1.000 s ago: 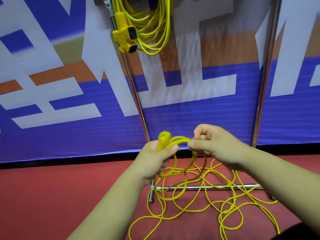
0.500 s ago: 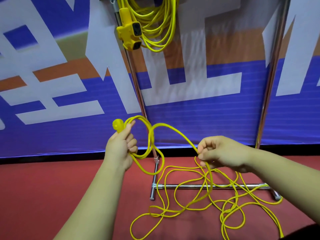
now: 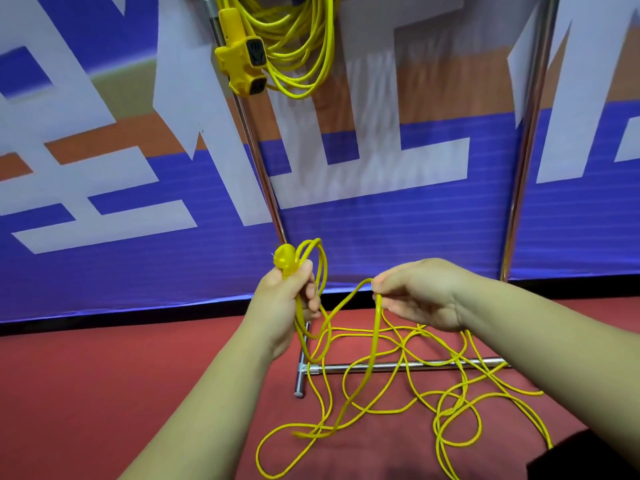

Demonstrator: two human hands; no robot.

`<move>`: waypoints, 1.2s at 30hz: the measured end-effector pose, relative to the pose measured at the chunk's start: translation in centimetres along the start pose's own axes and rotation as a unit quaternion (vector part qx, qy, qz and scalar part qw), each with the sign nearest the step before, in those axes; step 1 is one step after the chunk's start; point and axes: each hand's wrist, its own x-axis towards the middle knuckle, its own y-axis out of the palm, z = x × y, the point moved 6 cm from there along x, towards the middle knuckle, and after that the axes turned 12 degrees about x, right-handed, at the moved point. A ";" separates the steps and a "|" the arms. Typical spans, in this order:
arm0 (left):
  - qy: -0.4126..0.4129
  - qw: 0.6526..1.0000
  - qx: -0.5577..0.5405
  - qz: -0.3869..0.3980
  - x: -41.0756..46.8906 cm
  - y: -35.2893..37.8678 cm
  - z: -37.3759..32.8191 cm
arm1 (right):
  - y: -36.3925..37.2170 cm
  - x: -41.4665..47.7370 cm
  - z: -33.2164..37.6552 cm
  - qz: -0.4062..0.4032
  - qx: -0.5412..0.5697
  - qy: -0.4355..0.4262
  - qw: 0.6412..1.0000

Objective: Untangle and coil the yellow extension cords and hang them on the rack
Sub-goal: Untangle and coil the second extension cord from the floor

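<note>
Gripping the round plug (image 3: 284, 259) and a few loops of the cord (image 3: 376, 330), the left hand (image 3: 285, 299) is curled into a fist, and the plug sticks up above the thumb. The right hand (image 3: 419, 296) is just beside it, level with it, and pinches one strand between thumb and fingertips while its other fingers are loosely bent. A short arc of cord runs between the two hands. From the pinch the strand drops to the red floor (image 3: 104, 393), where the rest of the cord lies in loose, crossing loops over and around the base bar of the rack (image 3: 265, 174). At the top of the frame a finished coil (image 3: 327, 46) hangs on the rack by its left pole, with a yellow socket block (image 3: 242, 60) dangling in front of it; two dark outlets show on the block. Behind the rack hangs a blue banner (image 3: 381, 244) with orange bands and huge white strokes of lettering, cropped too closely to read.
</note>
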 end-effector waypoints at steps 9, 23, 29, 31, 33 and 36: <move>-0.049 0.994 0.010 0.093 -1.3 4.5 0.6 | 0.1 0.5 1.2 0.014 0.164 -0.009 0.986; -0.065 0.988 -0.008 0.137 -1.4 6.0 0.3 | -0.5 0.0 4.0 0.034 -0.213 -0.282 0.935; -0.101 0.971 -0.026 0.213 -1.9 6.5 0.2 | -0.8 0.5 4.4 0.018 -0.226 -0.326 0.918; -0.089 0.972 -0.030 0.215 -1.9 6.4 0.1 | -0.9 0.7 4.3 0.022 -0.214 -0.329 0.920; -0.068 0.976 -0.051 0.199 -1.7 6.0 -0.3 | -0.8 1.0 4.1 0.035 -0.200 -0.319 0.926; -0.045 0.980 -0.128 0.146 -0.9 4.6 -1.2 | -0.9 1.4 3.3 0.050 -0.178 -0.295 0.937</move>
